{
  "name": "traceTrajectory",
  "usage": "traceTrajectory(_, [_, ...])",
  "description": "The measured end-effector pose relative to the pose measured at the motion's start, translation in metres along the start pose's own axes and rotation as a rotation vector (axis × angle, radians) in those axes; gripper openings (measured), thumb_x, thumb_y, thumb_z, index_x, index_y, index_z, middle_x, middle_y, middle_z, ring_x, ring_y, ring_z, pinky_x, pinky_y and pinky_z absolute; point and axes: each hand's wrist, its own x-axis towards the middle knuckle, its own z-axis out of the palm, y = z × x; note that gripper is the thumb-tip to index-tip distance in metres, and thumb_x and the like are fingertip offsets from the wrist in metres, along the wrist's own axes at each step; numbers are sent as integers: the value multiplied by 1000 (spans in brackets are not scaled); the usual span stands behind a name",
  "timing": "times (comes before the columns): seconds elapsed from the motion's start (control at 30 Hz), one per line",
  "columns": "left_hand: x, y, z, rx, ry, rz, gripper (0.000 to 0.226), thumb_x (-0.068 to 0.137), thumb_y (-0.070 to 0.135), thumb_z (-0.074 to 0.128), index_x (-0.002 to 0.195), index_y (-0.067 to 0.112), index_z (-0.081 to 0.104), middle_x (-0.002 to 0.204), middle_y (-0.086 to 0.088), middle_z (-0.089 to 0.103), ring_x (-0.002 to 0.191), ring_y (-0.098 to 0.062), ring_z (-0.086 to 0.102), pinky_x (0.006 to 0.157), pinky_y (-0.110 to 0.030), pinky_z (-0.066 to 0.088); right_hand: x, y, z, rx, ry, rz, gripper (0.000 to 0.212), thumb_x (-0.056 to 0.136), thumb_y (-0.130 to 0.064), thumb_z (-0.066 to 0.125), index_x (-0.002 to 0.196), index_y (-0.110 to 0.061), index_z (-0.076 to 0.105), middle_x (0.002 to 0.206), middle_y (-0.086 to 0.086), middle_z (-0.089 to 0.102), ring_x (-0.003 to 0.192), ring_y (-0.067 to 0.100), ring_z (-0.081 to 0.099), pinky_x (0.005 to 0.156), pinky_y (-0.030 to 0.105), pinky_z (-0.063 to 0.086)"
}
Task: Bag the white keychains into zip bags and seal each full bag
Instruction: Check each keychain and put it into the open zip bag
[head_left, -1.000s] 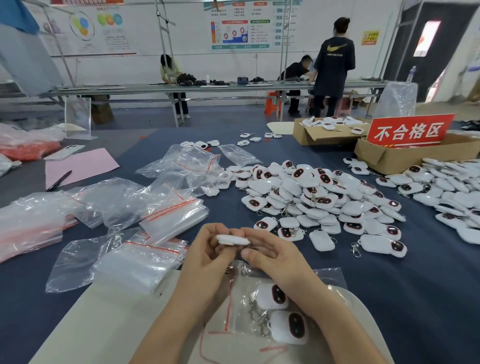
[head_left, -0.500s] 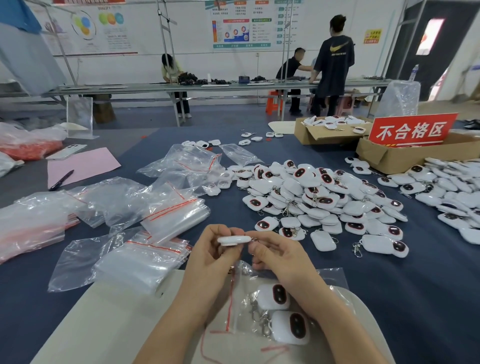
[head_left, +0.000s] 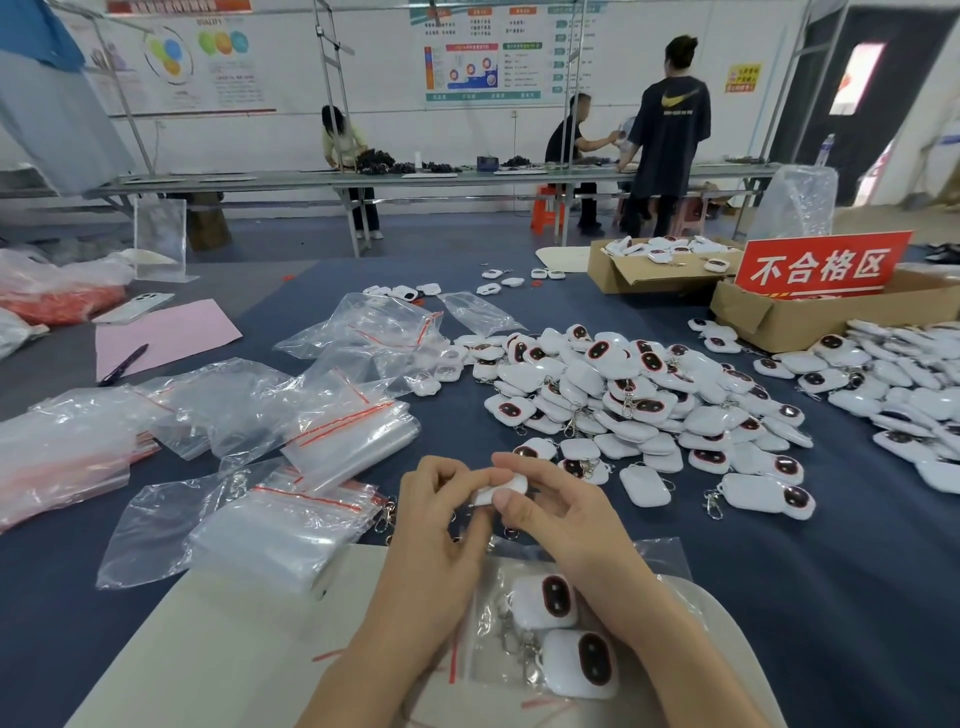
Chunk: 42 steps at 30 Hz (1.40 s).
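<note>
Both hands pinch one keychain (head_left: 503, 489), its long axis roughly 8–2 o'clock: left hand (head_left: 436, 530) curled on the near end, right hand (head_left: 566, 519) thumb and forefinger on the far end. The bag (head_left: 667, 561) lies at 6 o'clock under the wrists, its red zip edge facing 9, so the left hand is likely nearer the mouth.

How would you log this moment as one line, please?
left hand + right hand: pinch white keychain | zip bag: holds two keychains | loose pile: beyond hands

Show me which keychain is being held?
The white keychain pinched between the left hand and right hand, above the zip bag; the others lie unheld.
</note>
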Motion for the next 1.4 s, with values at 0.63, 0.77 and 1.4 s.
traceTrajectory(0.63, [2,6,1,-106,95,-30,27,95,22,67,104,47,61,109,16,62,103,-8,62,82,-9,43,4,6,-1,28,23,-29,40,92,-36,64,131,-24,61,120,-6,74,116,12,67,96,28,55])
traceTrajectory(0.77, [2,8,0,-118,84,-50,29,95,21,68,102,48,60,107,17,63,101,-7,62,81,-11,44,4,5,1,38,39,-28,38,92,-34,65,128,-24,62,120,-5,74,115,14,68,95,30,56])
traceTrajectory(1.4, [12,12,0,-929,152,-454,24,94,2,57,118,0,59,114,-14,75,106,-24,73,81,-21,58,2,-3,0,168,95,-19,23,94,-34,61,110,-31,76,114,2,76,106,18,71,86,25,56])
